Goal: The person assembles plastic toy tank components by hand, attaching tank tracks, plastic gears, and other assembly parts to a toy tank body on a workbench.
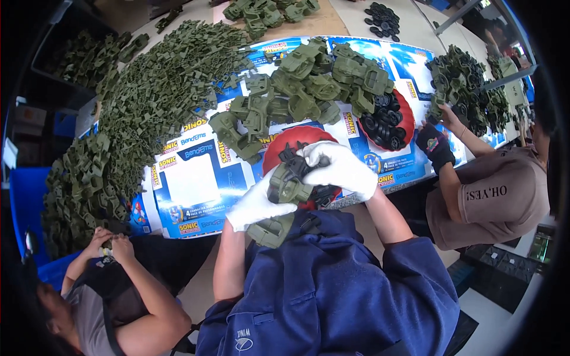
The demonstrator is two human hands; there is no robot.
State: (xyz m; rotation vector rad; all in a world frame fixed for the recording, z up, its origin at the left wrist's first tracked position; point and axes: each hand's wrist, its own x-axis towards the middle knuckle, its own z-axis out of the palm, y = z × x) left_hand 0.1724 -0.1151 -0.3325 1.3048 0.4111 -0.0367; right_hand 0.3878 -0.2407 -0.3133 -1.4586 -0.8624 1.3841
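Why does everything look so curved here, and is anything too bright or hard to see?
Head view: the fisheye lens bends the printed sheet's edges and darkens the corners; the white-gloved left hand and right hand look very bright, with little detail; the small green parts merge into a crowded mass.

A blue bin [27, 204] shows at the left edge, above a co-worker in a grey top [98, 323] at lower left. Right of centre, another person in a brown shirt [493, 196] appears; a metal bar [509, 78] crosses the upper right. Small black pieces [385, 22] lie loose near the top, on the pale counter [350, 18].
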